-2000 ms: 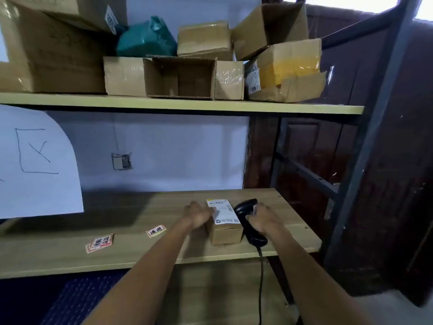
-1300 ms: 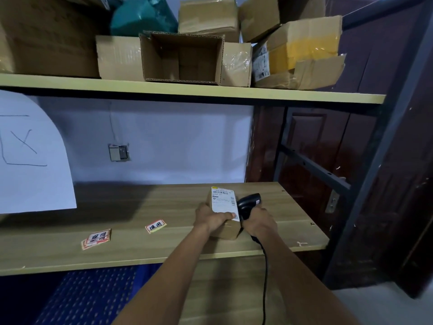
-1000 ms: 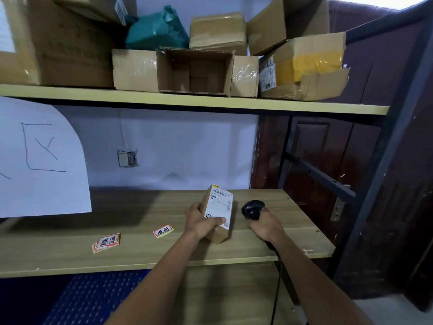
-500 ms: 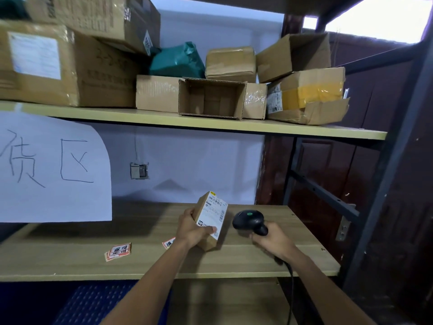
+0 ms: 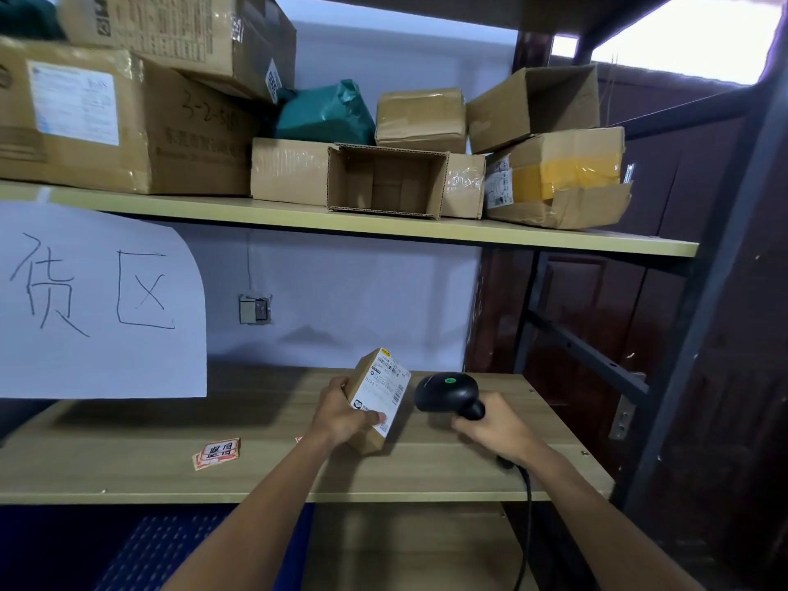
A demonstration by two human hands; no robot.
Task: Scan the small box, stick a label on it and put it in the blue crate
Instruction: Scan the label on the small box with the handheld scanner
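Note:
My left hand (image 5: 341, 415) grips a small cardboard box (image 5: 375, 394), tilted up off the wooden shelf with its white shipping label facing right. A black corded scanner (image 5: 447, 392) is held in my right hand (image 5: 494, 428), its head close to the label and a green light on top. Red-and-white stickers (image 5: 217, 452) lie on the shelf to the left; another peeks out behind my left wrist (image 5: 298, 440). A blue crate (image 5: 170, 548) shows below the shelf at lower left.
The wooden shelf (image 5: 128, 462) has a front edge near me. Above, a second shelf (image 5: 341, 223) carries several cardboard boxes and a green bag. A paper sign (image 5: 98, 300) hangs at left. A dark metal frame (image 5: 703, 313) stands at right.
My left hand lifted the box off the shelf and tilted it toward the scanner. My right hand raised the scanner and aimed it at the label. My view tipped upward.

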